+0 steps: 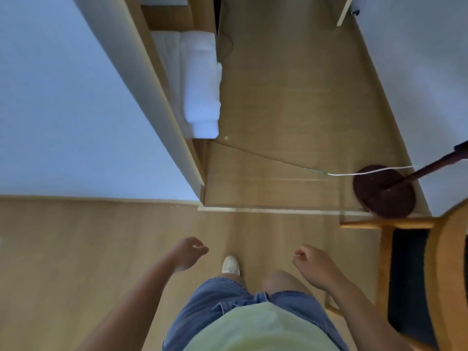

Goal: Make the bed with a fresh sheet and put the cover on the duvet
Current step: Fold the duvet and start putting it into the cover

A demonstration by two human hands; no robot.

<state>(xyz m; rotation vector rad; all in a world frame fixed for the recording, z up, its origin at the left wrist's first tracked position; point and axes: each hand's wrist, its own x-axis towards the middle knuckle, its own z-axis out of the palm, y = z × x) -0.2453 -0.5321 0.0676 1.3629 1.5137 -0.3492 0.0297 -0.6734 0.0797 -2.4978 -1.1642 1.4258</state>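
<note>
Wood floor underfoot. Left hand and right hand hang out front, fingers loosely curled, holding nothing. White folded bedding lies ahead, beside the wall, well apart from both hands. Dark lamp base stands near chair.

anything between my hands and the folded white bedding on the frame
Nothing visible: wooden floor runs from left hand and right hand to the folded white bedding. The dark round lamp base and white cord lie off to the right.
</note>
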